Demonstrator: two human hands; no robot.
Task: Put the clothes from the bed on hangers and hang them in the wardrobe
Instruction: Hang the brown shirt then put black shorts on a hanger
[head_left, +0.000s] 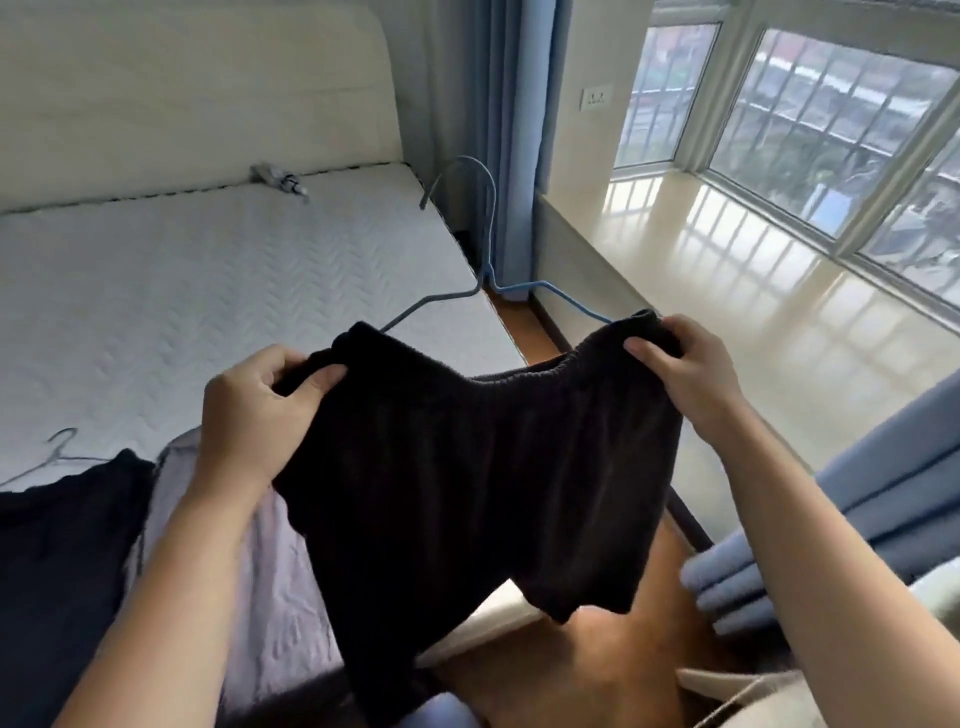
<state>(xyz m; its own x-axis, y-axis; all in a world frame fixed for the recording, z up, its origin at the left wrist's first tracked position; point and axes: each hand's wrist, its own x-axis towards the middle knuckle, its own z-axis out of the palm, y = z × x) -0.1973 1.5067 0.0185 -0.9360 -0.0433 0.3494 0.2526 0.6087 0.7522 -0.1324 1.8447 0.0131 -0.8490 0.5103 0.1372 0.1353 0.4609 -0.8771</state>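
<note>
1. While the white quilted mattress of the bed (208, 270) takes up most of my view, I count it mostly bare; I see no wardrobe from here, so nothing I can see is hung yet.
2. Still lying at the bed's near edge are a dark navy garment (57, 571) and, beside it, a pale lilac garment (270, 597); I judge both remain to be done.
3. Held up in front of me over the bed's corner is the pair of black elastic-waist shorts (467, 467), the piece in hand.
4. My left hand (254, 410) pinches one end of its waistband; my right hand (685, 374) pinches the other end, stretching it wide.
5. Behind the waistband rises the thin blue wire hanger (485, 218), its shoulders running down into the shorts, so I judge it is partly seated but not settled.
6. A second thin grey wire hanger (62, 447) waits on the mattress, touching the navy garment.
7. A small grey object (280, 179) lies by the headboard; I cannot identify it.
</note>
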